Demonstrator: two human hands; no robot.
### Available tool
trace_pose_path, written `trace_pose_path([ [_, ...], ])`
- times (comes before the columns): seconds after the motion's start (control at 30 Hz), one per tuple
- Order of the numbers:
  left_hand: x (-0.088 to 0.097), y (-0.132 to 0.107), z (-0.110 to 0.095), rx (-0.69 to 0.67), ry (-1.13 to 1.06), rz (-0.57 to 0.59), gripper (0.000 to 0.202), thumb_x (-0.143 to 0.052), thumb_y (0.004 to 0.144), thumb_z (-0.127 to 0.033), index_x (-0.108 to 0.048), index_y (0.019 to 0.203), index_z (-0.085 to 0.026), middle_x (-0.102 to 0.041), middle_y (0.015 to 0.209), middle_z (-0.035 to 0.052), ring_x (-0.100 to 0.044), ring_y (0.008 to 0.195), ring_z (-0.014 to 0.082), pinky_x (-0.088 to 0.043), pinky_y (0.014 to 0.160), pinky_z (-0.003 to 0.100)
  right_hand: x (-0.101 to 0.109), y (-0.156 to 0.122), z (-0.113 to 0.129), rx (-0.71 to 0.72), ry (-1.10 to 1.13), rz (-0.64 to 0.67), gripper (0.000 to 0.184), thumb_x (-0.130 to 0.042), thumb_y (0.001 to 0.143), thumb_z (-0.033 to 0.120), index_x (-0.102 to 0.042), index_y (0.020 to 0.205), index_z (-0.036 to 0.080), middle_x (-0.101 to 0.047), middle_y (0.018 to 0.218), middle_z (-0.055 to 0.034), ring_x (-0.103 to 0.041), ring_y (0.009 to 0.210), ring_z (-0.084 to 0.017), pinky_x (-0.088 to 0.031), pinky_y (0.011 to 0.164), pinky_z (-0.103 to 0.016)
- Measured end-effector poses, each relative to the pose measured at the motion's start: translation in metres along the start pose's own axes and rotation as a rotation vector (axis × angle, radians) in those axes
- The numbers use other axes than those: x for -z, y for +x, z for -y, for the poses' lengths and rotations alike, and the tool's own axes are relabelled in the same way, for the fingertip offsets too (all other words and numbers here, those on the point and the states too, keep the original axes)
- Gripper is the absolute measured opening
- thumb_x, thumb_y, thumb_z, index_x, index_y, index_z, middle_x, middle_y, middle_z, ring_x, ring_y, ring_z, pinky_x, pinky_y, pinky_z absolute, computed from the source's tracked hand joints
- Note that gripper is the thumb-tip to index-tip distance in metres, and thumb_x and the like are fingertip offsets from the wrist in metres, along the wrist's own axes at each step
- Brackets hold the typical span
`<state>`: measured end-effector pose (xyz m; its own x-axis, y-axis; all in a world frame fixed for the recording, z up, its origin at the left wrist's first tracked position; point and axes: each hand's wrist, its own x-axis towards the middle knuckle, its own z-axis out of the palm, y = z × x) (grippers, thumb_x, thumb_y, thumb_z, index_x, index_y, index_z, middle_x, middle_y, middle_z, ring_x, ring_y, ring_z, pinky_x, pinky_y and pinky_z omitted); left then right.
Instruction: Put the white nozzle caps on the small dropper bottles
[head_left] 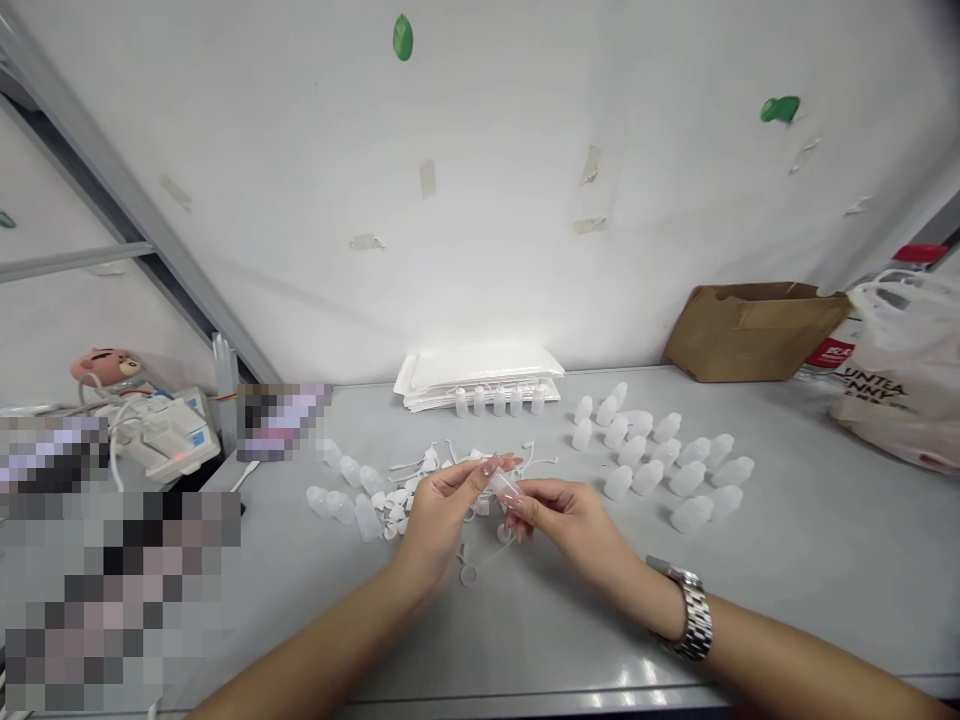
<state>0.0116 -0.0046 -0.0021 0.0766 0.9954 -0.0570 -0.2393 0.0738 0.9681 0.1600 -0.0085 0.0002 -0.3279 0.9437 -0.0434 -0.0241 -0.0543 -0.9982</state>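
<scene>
Both of my hands meet over the grey table [787,540]. My right hand [570,520], with a metal watch on its wrist, pinches a small clear plastic vial [504,487]. My left hand [442,505] has its fingertips closed on the vial's upper end. Under and behind my hands lies a pile of white caps with thin tethers [420,475]. Several empty vials [352,495] lie to the left of it. A group of several capped vials [660,455] lies to the right.
A short row of upright vials [499,400] stands before a stack of white bags [480,370] at the wall. A brown cardboard box [750,330] and a white plastic bag [900,370] sit at the back right. Chargers and cables [157,430] lie at the left.
</scene>
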Motion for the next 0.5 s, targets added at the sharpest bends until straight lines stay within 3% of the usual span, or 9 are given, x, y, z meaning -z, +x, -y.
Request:
trace_pose_path([
  [0.13, -0.0037, -0.0037, 0.0018, 0.051, -0.078, 0.035, 0.026, -0.062, 0.075, -0.038, -0.072, 0.081, -0.014, -0.068, 0.105, 0.0115, -0.052, 0.112, 0.0282, -0.034, 0.098, 0.042, 0.0003, 0.0014, -0.0086, -0.030, 0.195, 0.091, 0.028, -0.063, 0.075, 0.036, -0.065, 0.060, 0.012, -0.058, 0.057, -0.0007, -0.047, 0.054, -0.009, -0.036, 0.055, -0.023],
  [0.33, -0.0051, -0.0071, -0.0030, 0.075, -0.118, 0.143, 0.026, -0.059, 0.078, -0.036, -0.073, 0.075, -0.015, -0.068, 0.105, 0.0105, -0.050, 0.114, 0.0260, -0.032, 0.101, 0.039, 0.0058, 0.0031, -0.0084, -0.173, 0.614, 0.317, 0.025, -0.066, 0.074, 0.031, -0.064, 0.060, 0.010, -0.054, 0.052, 0.0006, -0.044, 0.049, -0.006, -0.035, 0.054, -0.022],
  [0.4, -0.0042, -0.0064, -0.0032, 0.038, -0.108, 0.118, 0.025, -0.060, 0.078, -0.036, -0.073, 0.078, -0.015, -0.070, 0.101, 0.0099, -0.052, 0.113, 0.0250, -0.032, 0.101, 0.038, 0.0081, 0.0037, -0.0060, -0.179, 0.597, 0.344, 0.028, -0.063, 0.076, 0.035, -0.065, 0.062, 0.010, -0.055, 0.053, -0.0002, -0.045, 0.048, -0.006, -0.036, 0.054, -0.023],
  [0.5, -0.0031, -0.0057, -0.0017, -0.018, -0.061, 0.009, 0.022, -0.063, 0.075, -0.035, -0.073, 0.080, -0.017, -0.071, 0.098, 0.0082, -0.054, 0.109, 0.0248, -0.033, 0.100, 0.037, 0.0090, 0.0044, -0.0015, -0.099, 0.350, 0.258, 0.029, -0.062, 0.076, 0.039, -0.067, 0.068, 0.011, -0.063, 0.064, -0.0042, -0.052, 0.054, -0.009, -0.040, 0.057, -0.025],
])
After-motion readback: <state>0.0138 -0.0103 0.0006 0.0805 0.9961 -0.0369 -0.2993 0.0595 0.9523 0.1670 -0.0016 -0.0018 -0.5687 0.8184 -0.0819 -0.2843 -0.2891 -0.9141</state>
